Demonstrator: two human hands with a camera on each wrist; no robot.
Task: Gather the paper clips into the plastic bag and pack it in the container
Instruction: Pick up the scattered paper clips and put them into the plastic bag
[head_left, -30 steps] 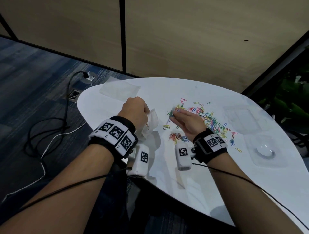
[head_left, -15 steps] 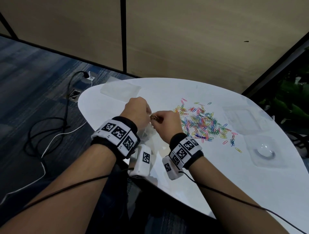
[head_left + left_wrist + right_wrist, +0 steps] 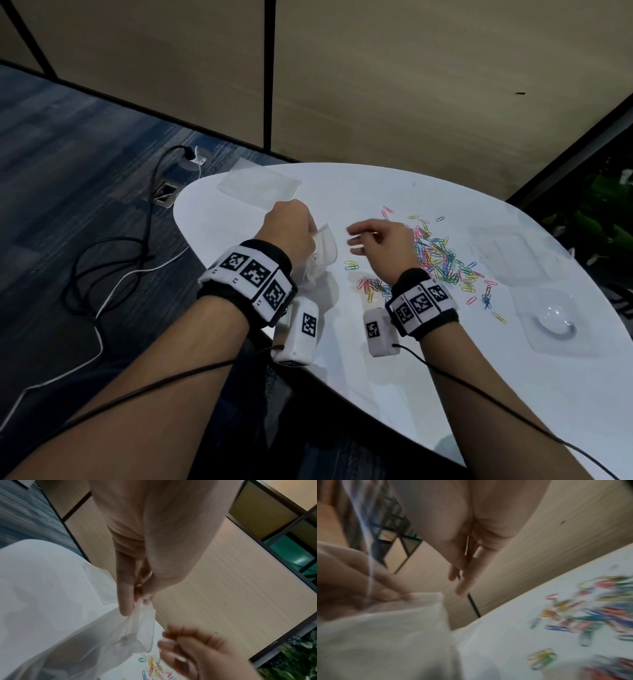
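My left hand (image 3: 291, 231) pinches the rim of a clear plastic bag (image 3: 323, 253) and holds it up over the white table's left part. In the left wrist view thumb and finger squeeze the bag (image 3: 135, 632) at its top edge, and its mouth gapes to the right. Just right of the mouth hovers my right hand (image 3: 358, 240), fingers loosely spread and blurred, with nothing seen in it. The main heap of coloured paper clips (image 3: 440, 255) lies behind that hand. A smaller bunch of clips (image 3: 371, 286) sits by my right wrist. A clear container (image 3: 548, 325) rests at the table's right.
A flat clear lid or tray (image 3: 507, 246) lies beyond the container. Another flat plastic bag (image 3: 257, 185) lies at the table's far left edge. The white table (image 3: 394, 377) ends close to my body. Cables (image 3: 102, 274) trail on the carpet to the left.
My right hand carried clips from the heap to the bag's mouth, then drew back to the right with fingers spread. The left hand kept hold of the bag.
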